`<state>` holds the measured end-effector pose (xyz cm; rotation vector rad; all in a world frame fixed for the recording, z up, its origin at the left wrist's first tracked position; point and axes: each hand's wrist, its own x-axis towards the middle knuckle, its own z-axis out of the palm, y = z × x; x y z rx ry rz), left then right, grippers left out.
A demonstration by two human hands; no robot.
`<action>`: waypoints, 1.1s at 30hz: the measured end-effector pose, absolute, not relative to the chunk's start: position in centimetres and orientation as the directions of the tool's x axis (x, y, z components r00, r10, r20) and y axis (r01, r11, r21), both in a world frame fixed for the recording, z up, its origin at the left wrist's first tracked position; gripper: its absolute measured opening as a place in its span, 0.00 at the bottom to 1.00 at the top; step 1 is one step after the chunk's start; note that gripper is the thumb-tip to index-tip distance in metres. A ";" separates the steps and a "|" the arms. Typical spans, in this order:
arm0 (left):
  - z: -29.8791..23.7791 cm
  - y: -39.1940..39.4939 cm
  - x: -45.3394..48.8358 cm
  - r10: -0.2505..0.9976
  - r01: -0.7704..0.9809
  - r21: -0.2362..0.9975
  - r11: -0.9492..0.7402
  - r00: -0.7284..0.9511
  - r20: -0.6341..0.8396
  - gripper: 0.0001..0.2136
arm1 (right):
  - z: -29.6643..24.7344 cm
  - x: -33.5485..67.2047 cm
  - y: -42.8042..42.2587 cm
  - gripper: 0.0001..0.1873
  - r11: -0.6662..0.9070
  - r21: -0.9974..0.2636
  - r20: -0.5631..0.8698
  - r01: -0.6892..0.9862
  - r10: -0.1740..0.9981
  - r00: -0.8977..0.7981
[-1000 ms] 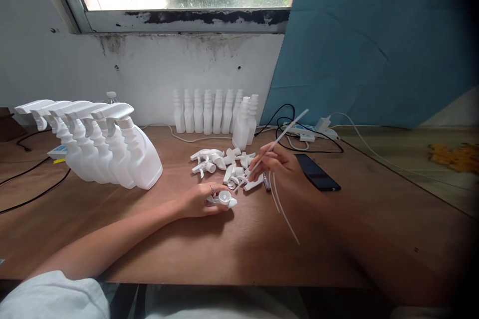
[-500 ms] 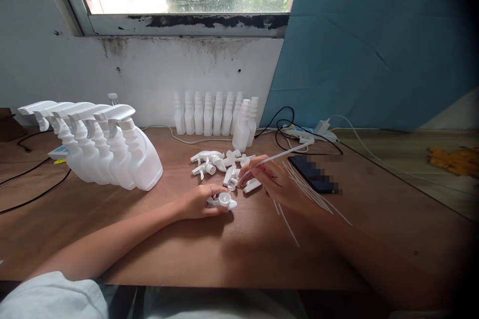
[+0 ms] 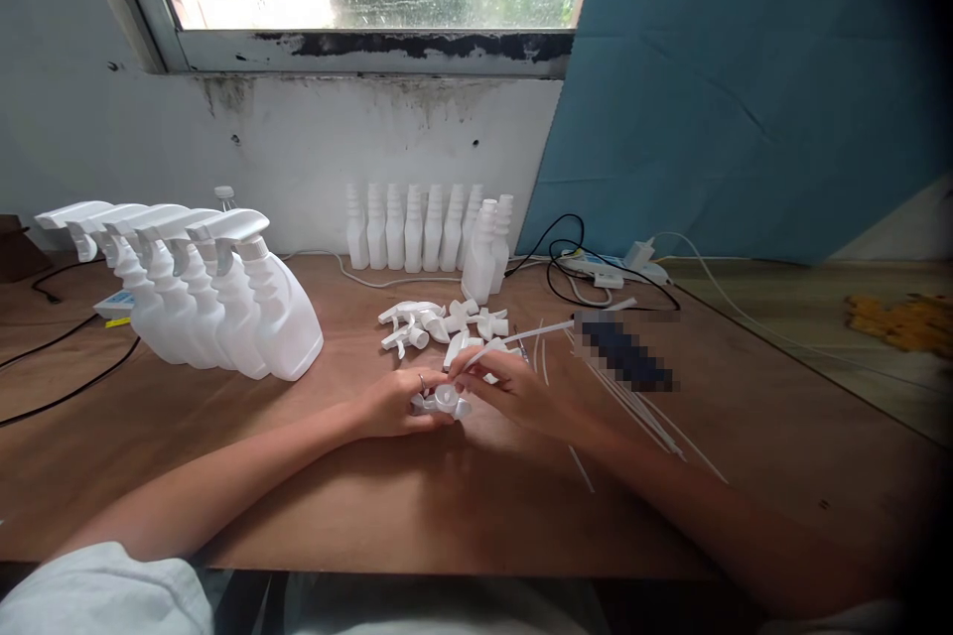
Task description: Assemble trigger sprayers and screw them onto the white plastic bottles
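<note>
Thin tube [image 3: 543,328] between right fingers [image 3: 483,369], tip at sprayer head [image 3: 447,401]

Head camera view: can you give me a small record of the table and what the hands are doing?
Left hand: holds a spray head on the table
Right hand: pinches a thin tube, its tip near that spray head
Behind hands: pile of loose spray heads
Left side: row of capped spray bottles
Back wall: row of uncapped bottles
Right side: spare tubes, phone
</note>
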<state>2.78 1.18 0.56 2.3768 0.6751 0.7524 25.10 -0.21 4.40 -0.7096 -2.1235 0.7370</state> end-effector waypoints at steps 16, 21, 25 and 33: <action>0.3 1.3 2.7 0.590 0.279 0.637 -0.719 0.728 0.348 0.14 | 2.4 23.0 -0.5 0.15 0.652 -0.710 0.465 0.267 0.718 -0.518; 0.2 1.3 2.7 0.606 0.285 0.654 -0.701 0.721 0.335 0.14 | 2.8 22.7 -0.6 0.16 0.683 -0.686 0.477 0.250 0.682 -0.554; 0.2 1.3 2.7 0.624 0.290 0.677 -0.676 0.713 0.318 0.15 | 3.1 22.7 -0.7 0.17 0.694 -0.663 0.490 0.280 0.685 -0.539; 1.1 1.0 2.8 0.680 0.250 0.808 -0.534 0.694 0.234 0.26 | 2.4 24.5 -0.5 0.05 0.782 -0.551 0.632 0.291 0.619 -0.467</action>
